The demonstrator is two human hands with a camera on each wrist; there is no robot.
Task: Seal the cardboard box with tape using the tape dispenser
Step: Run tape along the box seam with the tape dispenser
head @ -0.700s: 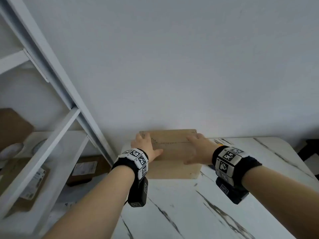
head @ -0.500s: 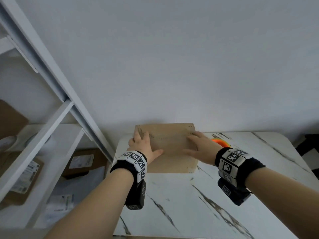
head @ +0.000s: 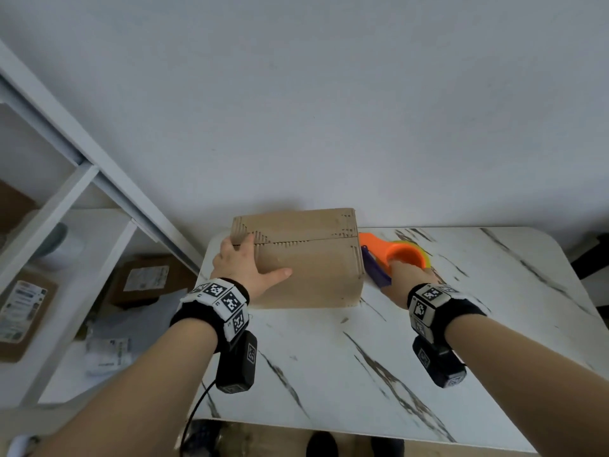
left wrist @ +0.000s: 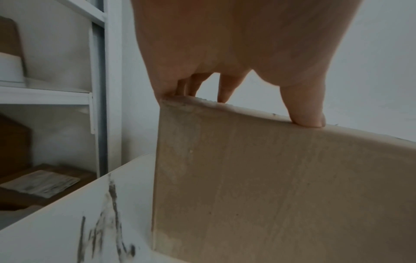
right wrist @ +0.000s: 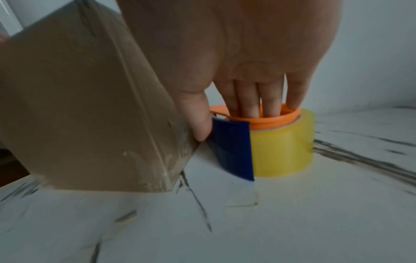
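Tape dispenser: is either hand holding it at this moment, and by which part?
The right hand has its fingers inside the orange core ring of the tape dispenser, thumb against the blue blade guard. The left hand rests on the cardboard box.

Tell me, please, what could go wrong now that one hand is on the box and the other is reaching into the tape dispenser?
1. The brown cardboard box sits near the white marble-patterned table's left edge; the left hand only rests on top, so it may slide.
2. The right hand has fingers inside the orange tape dispenser; the grip looks unfinished and could slip.
3. The thumb lies against the blue blade guard; a cutter may be close.
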